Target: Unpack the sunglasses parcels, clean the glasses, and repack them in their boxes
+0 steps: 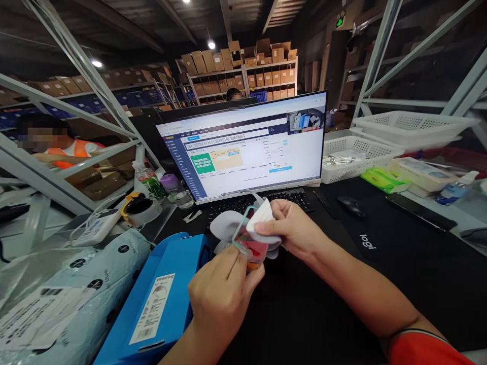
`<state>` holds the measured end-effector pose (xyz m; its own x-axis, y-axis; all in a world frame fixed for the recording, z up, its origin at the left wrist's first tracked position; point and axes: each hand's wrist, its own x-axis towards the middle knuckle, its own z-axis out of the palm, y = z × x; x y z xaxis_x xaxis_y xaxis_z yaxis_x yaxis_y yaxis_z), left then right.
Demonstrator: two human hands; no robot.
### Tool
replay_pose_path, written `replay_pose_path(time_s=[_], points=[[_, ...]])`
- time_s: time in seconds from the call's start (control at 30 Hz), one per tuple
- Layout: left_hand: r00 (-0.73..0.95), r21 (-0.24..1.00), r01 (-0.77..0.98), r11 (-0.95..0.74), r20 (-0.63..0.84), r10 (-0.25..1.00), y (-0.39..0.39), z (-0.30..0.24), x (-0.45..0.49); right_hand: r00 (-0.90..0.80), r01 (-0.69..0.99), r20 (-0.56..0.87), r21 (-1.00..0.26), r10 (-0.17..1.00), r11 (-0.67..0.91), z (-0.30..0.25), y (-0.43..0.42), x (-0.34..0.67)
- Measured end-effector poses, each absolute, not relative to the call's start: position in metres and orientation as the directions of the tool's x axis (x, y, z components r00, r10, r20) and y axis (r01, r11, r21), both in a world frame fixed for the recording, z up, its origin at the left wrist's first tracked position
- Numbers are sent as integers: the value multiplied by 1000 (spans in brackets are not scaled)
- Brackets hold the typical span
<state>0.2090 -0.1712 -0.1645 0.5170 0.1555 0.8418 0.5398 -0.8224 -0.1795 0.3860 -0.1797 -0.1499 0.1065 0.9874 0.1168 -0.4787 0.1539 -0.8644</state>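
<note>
In the head view, a table (312,314) with a black top stands in a dim warehouse, racks of cardboard boxes (207,62) behind it. A lit monitor (243,152) stands at the back, with a keyboard (225,205) before it. A blue box (177,289) and a plastic-wrapped parcel (110,274) lie at left; a mouse (352,207) and a white basket (357,158) are at right.

The clear case (255,248) is held above the table, before the keyboard, its pale-green edge slanting up and rightward; the hands hide too much to tell its long axis. The left hand (220,289) pinches its lower end; the right hand (297,225) has its grip closed on a white cloth (260,218) against the upper part.
</note>
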Motion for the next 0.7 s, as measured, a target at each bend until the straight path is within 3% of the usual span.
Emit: replay_pose_path(time_s=[0.13,0.3,0.37,0.57,0.7], points=[[512,-166,530,-832,844,158,-170,-164,210,86,-494,99,-860,991,128,-150,-176,390],[493,-153,572,-806,850,188,-164,-166,199,123,-45,306,-949,944,313,-170,-192,369],[492,-154,570,-807,851,185,-165,-166,197,165,-2,346,-936,924,351,-172,-196,366],[537,-118,457,-882,827,168,-176,-168,205,65,-456,85,-884,994,105,-154,-183,394],[532,-87,435,-896,828,178,-177,-168,205,33,-533,26,-845,999,39,-153,-179,402]])
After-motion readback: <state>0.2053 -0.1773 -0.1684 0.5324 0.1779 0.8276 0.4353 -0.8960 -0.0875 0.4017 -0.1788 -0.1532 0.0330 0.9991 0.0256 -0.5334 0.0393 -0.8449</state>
